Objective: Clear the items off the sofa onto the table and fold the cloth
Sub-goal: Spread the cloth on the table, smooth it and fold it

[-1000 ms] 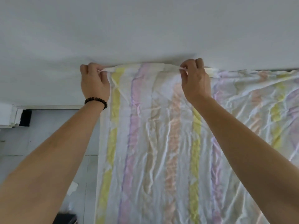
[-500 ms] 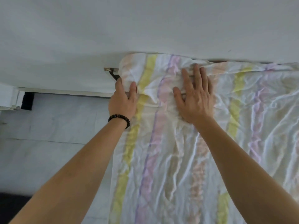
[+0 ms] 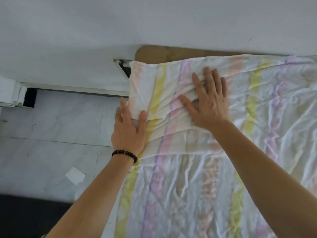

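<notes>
Head camera, as I watch from my remote station: a person leans over a striped cloth [image 3: 197, 186] of pastel yellow, pink and lilac bands, spread wrinkled across the right of my feed. The cloth's far-left corner is doubled back on itself, making a thicker folded band along the far edge.

The left hand [image 3: 127, 134], a dark beaded bracelet [image 3: 125, 154] at its wrist, sits at the cloth's left edge and grasps the folded corner. Its thumb [image 3: 142, 119] lies on top of the fabric, the forefinger runs along the outside, and a bunch of cloth sits pinched between them.

The right hand [image 3: 210, 103] lies flat on the folded band, to the right of the left hand. Its fingers are spread and straight, pressing the fabric down and grasping nothing.

Beyond the cloth's far edge a brown surface [image 3: 163, 53] shows, which may be the sofa's base, though my feed is too soft to be sure. A white wall [image 3: 154, 19] rises behind it.

Left of the cloth lies pale tiled floor [image 3: 60, 127], with a white scrap of paper [image 3: 75, 175] on it near the left forearm.
</notes>
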`<state>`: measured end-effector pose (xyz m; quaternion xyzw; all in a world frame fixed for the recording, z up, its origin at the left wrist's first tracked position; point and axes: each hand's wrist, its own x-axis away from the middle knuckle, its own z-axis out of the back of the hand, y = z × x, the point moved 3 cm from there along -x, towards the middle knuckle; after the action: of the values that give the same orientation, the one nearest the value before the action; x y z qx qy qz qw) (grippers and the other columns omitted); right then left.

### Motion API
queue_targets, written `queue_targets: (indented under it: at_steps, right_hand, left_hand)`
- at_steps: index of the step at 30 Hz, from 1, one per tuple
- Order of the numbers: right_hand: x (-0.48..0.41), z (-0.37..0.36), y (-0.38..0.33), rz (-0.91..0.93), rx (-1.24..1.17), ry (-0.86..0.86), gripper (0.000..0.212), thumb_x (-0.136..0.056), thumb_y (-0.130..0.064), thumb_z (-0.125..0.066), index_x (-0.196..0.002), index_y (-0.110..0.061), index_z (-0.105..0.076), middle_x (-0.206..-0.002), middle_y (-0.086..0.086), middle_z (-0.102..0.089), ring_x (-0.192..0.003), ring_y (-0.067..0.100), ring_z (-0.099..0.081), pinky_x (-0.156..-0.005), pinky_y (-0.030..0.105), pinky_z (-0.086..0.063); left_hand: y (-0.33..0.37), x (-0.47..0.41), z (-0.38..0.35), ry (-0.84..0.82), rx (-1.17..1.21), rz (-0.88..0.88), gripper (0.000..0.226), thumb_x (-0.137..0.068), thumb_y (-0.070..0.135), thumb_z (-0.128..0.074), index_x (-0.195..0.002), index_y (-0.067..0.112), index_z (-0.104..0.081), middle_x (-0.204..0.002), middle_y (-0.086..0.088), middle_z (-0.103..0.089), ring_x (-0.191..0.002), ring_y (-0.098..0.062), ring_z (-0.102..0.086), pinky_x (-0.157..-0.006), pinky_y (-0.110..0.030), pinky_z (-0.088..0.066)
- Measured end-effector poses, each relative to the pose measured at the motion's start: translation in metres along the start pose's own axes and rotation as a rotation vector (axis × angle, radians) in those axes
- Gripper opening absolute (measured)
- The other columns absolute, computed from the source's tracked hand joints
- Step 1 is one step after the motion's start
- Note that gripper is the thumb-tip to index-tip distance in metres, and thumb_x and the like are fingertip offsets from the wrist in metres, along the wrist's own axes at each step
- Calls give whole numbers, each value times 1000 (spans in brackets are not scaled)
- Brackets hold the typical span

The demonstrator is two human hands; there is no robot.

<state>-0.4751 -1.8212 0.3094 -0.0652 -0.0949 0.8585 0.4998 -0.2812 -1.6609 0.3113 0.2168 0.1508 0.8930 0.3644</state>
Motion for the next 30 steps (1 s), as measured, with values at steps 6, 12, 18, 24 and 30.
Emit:
queue_targets:
  at_steps: [6, 12, 18, 24, 30]
  right_hand:
    - [15, 24, 20, -112, -126, 109, 67, -99, -62, -31, -156, -27, -24, -164, 16, -8, -152, 35, -3, -121, 55, -5]
    - [-3, 16, 52, -235, -6, -97, 79, -90, -79, -22, -156, -38, -11, -166, 9, 5, -151, 35, 9, -119, 59, 2]
    - [-15, 6, 62, -226, 98, -86, 86, -84, -87, -16, -155, -41, -4, -166, 6, 6, -151, 34, 9, -117, 61, 5]
    - [-25, 12, 62, -209, 67, -88, 77, -92, -75, -17, -157, -35, -8, -166, 11, 2, -151, 36, 6, -118, 60, 6]
    - [66, 25, 7, -223, -34, 175, 68, -103, -53, -33, -157, -16, -17, -163, 22, -7, -150, 40, -2, -121, 56, -4]
  left_hand:
    - [49, -36, 15, 151, -154, -310, 61, -99, 56, -23, -152, 25, -23, -160, -14, -18, -146, -35, -15, -112, -57, -21]
    - [86, -117, -10, -28, -355, -270, 78, -89, 73, -11, -154, 33, 4, -162, -6, 14, -149, -33, 7, -113, -62, -12]
    - [84, -137, -7, 71, -258, -281, 76, -88, 74, -19, -152, 35, -11, -163, -8, -2, -146, -36, -15, -109, -54, -29]
    - [73, -121, 18, 271, -97, -305, 51, -101, 44, -28, -142, 17, -42, -150, -13, -35, -131, -31, -41, -101, -42, -41]
    - [-7, 19, 28, 265, 176, -240, 59, -101, 36, -40, -146, -2, -33, -150, -27, -32, -140, -37, -32, -115, -33, -23]
